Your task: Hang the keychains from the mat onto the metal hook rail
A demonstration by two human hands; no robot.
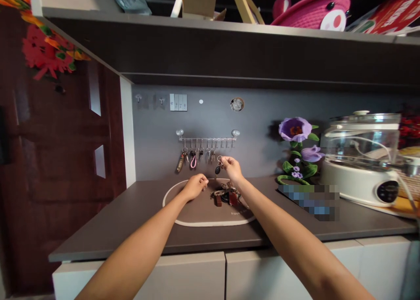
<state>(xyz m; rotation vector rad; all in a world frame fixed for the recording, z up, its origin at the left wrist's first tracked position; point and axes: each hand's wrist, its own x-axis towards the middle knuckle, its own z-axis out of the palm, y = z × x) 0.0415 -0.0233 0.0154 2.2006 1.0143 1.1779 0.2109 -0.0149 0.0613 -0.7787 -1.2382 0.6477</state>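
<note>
My right hand [232, 168] is raised in front of the grey wall, pinching a key ring with a dark fob [218, 169] that dangles below the fingers, just under the metal hook rail [207, 139]. Several key sets [193, 157] hang from the rail's left and middle hooks. My left hand [195, 186] hovers low over the oval brown mat [183, 210], fingers curled, with nothing visible in them. A pile of keys with brown fobs [225, 197] lies on the mat between my hands.
The mat lies on a dark countertop [124, 223] above white cabinets. A purple artificial flower [297, 149] and a white cooker with a glass lid [361, 160] stand to the right. A brown door [62, 151] is on the left and a cluttered shelf overhead.
</note>
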